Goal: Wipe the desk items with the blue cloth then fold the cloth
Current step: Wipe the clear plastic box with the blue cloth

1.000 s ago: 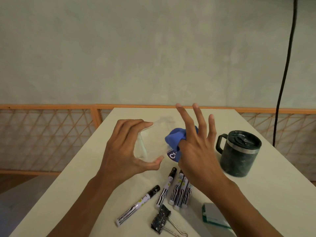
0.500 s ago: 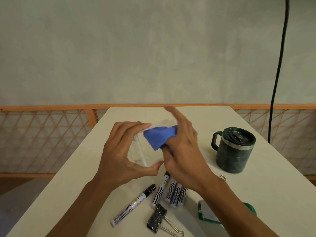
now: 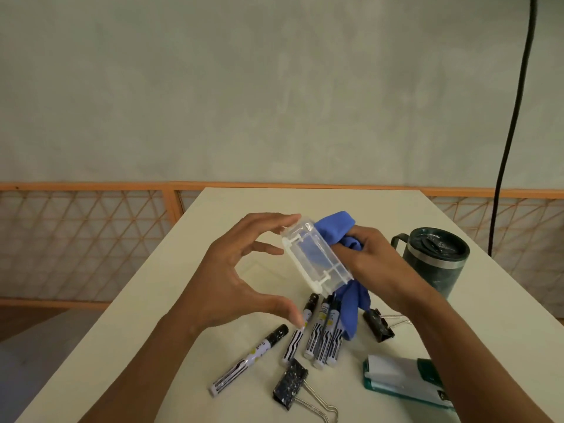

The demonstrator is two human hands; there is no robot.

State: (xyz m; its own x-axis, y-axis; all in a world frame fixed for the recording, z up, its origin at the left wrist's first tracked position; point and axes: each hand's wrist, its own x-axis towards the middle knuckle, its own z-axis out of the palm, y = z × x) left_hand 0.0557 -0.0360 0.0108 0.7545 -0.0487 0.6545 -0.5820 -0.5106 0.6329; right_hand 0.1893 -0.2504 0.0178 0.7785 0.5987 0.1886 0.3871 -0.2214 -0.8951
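I hold a clear plastic box [image 3: 317, 257] above the white desk [image 3: 171, 325], tilted with its long side running down to the right. My left hand [image 3: 232, 279] curls its fingertips over the box's top end, and its thumb is spread below, apart from the box. My right hand [image 3: 378, 264] grips the blue cloth [image 3: 335, 227] and presses it against the box's right side. A tail of cloth hangs down over the markers.
Several black-and-white markers [image 3: 323, 334] lie under the box, one more marker [image 3: 250, 358] to their left. Two black binder clips [image 3: 290, 386] [image 3: 378, 326], a green-white stapler [image 3: 406, 383] and a dark lidded mug [image 3: 433, 261] are on the desk. An orange railing [image 3: 91, 239] runs behind.
The box has turned and shifted right in my hands. The cloth moved from its front face to its right side and now hangs lower. My left thumb has come off the box.
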